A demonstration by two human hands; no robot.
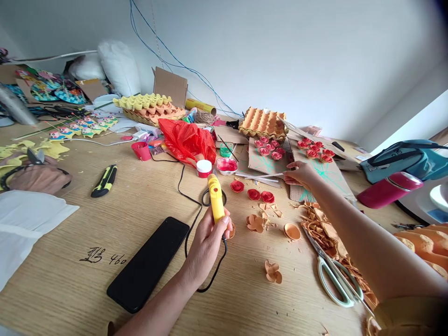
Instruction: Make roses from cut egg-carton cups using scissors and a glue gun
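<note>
My left hand (pixel 210 238) is wrapped round a yellow glue gun (pixel 216 198) with a black cord. A small orange piece shows partly behind its fingers. At the cardboard's near edge, my right hand (pixel 299 175) has its fingertips on the end of a thin white stick (pixel 268 176); other white sticks lie beside it. Three red paper roses (pixel 254 194) lie in a row in front of the sticks. Nearer are an orange petal flower (pixel 255 223), an orange cup piece (pixel 292 231) and another orange flower (pixel 273 272). More red roses (pixel 269 148) rest on cardboard (pixel 261 163).
A black phone (pixel 149 263) and a cutter (pixel 104 181) lie left. Scissors (pixel 336 280) lie by orange scraps (pixel 327 226) at right. Behind are a red bag (pixel 187 140), paint dish (pixel 227 165) and egg tray (pixel 262 122). Another person's hand (pixel 38 178) holds scissors far left.
</note>
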